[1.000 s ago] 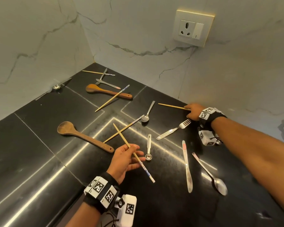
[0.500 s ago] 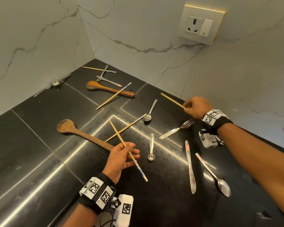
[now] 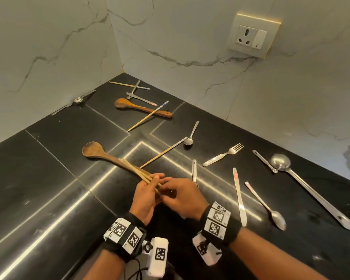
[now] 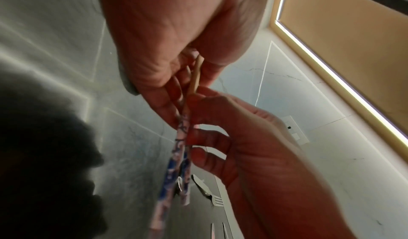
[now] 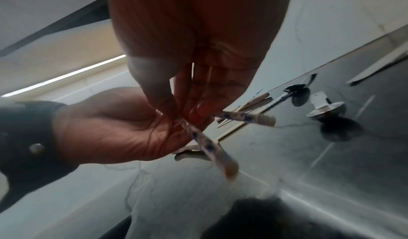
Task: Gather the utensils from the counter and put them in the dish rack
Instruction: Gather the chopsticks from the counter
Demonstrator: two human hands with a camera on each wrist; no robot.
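Note:
Both hands meet over the middle of the black counter point(image 3: 49, 178). My left hand point(image 3: 150, 188) grips two wooden chopsticks point(image 3: 137, 172) with blue-patterned ends point(image 4: 176, 164). My right hand point(image 3: 170, 194) pinches the same chopsticks from the right side. In the right wrist view the two patterned ends point(image 5: 209, 145) cross below the fingers. A long wooden spoon point(image 3: 101, 153) lies under the chopstick tips. A third chopstick point(image 3: 164, 151), a teaspoon point(image 3: 190, 136), a fork point(image 3: 222, 155), a table knife point(image 3: 239, 197), a spoon point(image 3: 267, 207) and a steel ladle point(image 3: 311, 188) lie loose. No dish rack is in view.
In the far corner lie a second wooden spoon point(image 3: 141, 107), a chopstick point(image 3: 148, 116), a fork and knife point(image 3: 133, 91). A measuring spoon point(image 3: 77, 100) sits against the left wall. Marble walls close the back and right, with a socket point(image 3: 251, 35).
My right hand lifted a chopstick from beside the right wall and carried it to my left hand. The left hand kept its own chopstick, and both sticks are held together.

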